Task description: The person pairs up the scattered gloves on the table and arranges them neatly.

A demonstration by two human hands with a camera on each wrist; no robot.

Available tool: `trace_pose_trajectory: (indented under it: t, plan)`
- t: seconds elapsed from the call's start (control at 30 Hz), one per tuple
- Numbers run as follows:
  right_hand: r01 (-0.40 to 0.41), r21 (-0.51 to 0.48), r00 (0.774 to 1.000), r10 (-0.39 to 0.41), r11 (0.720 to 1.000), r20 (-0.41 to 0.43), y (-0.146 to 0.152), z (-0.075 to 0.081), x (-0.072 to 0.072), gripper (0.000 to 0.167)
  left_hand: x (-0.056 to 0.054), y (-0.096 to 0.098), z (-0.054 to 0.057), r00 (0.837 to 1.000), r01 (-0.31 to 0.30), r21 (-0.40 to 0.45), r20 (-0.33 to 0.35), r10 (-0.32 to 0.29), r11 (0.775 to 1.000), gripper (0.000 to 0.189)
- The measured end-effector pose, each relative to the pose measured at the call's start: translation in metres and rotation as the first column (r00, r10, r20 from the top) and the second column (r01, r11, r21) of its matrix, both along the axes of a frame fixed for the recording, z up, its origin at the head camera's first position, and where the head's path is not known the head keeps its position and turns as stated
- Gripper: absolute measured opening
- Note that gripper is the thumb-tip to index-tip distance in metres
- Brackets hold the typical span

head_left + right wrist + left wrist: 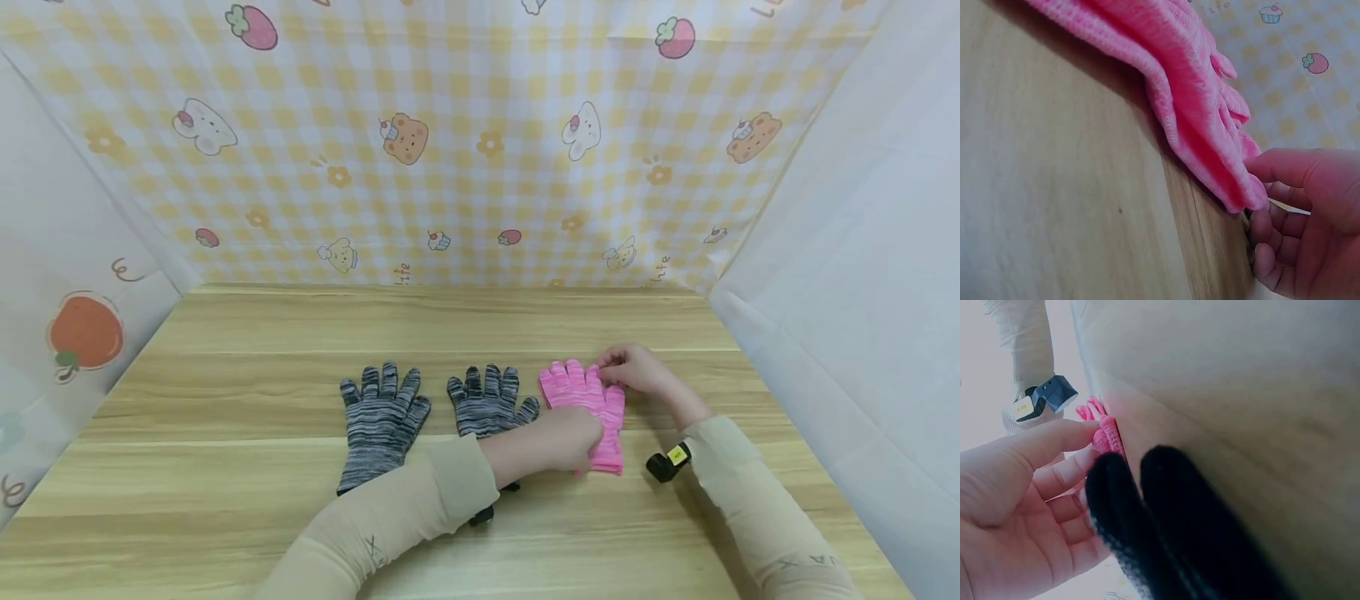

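Observation:
A pink knit glove (581, 392) lies on the wooden table, its fingers toward the back. My left hand (573, 437) reaches across its lower part, covering some of the palm and cuff. In the left wrist view, the thumb and curled fingers of that hand pinch the pink knit (1109, 436). My right hand (632, 369) is at the glove's upper right side. Its thumb and fingertips pinch the pink glove's edge (1249, 187) in the right wrist view. Left of it lies a grey-and-black striped glove (483, 410), partly hidden under my left forearm.
Another grey-and-black striped glove (378, 429) lies flat farther left. The wooden table (187, 467) meets a yellow checked cloth (480, 192) at the back. White cloth walls (847, 275) stand at the sides. A black wrist camera (663, 467) hangs beside my right sleeve.

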State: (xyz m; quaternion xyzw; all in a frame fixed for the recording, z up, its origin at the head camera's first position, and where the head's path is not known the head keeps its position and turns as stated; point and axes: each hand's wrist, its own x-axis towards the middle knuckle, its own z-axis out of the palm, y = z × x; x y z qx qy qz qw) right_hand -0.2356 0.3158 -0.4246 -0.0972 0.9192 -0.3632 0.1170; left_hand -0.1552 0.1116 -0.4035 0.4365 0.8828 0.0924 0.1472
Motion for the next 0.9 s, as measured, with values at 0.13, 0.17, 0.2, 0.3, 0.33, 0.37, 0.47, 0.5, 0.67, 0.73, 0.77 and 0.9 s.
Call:
trace_pose_trajectory:
  t: [0.13,0.17,0.2,0.3,0.33,0.37,0.47,0.5,0.67,0.73,0.77,0.9]
  plan:
    - [0.007,0.001,1.0,-0.007,1.0,-0.011,0.0,-0.002,0.0,0.012,0.004,-0.001,0.002,1.0,-0.001,-0.015,0.0,0.001,1.0,0.027]
    - [0.01,-0.001,1.0,-0.01,1.0,-0.013,0.0,-0.002,0.0,0.012,0.004,-0.001,0.002,1.0,0.002,-0.018,-0.006,-0.002,1.0,0.027]
    - [0.009,-0.001,1.0,-0.009,1.0,-0.017,0.0,-0.002,0.0,0.011,0.005,-0.001,0.003,1.0,0.007,-0.024,-0.018,-0.007,1.0,0.026]
    - [0.017,-0.008,1.0,-0.017,1.0,-0.019,0.0,-0.003,0.0,0.011,0.007,-0.002,0.003,0.998,0.03,-0.036,-0.06,-0.032,0.999,0.026]
    - [0.018,-0.008,1.0,-0.018,1.0,-0.019,0.0,-0.003,0.0,0.011,0.007,-0.003,0.003,0.997,0.034,-0.04,-0.067,-0.037,0.999,0.025]
    - [0.02,-0.007,1.0,-0.021,1.0,-0.02,0.0,-0.003,0.0,0.011,0.007,-0.003,0.003,0.997,0.038,-0.043,-0.069,-0.041,0.998,0.025]
    - [0.025,0.005,0.999,-0.024,1.0,-0.026,-0.001,-0.003,0.0,0.012,0.006,-0.004,0.003,0.997,0.05,-0.047,-0.062,-0.053,0.998,0.025]
    - [0.023,0.01,0.999,-0.023,1.0,-0.03,-0.001,-0.003,-0.001,0.013,0.005,-0.004,0.003,0.997,0.055,-0.047,-0.055,-0.057,0.997,0.026]
    - [0.008,0.05,0.999,-0.005,0.999,-0.053,-0.01,0.004,-0.001,0.019,0.0,-0.005,0.001,0.998,0.064,-0.02,0.019,-0.063,0.998,0.027]
    - [0.004,0.067,0.998,0.0,0.998,-0.063,-0.015,0.008,-0.001,0.021,-0.001,-0.005,0.001,0.998,0.054,-0.016,0.043,-0.053,0.998,0.027]
    - [0.002,0.074,0.998,0.003,0.997,-0.067,-0.018,0.009,-0.001,0.021,-0.001,-0.004,0.001,0.997,0.047,-0.015,0.055,-0.046,0.999,0.026]
    - [-0.044,0.099,0.993,0.054,0.994,-0.102,-0.026,0.01,-0.003,0.022,-0.001,-0.002,0.002,0.997,0.031,-0.025,0.067,-0.029,0.999,0.026]
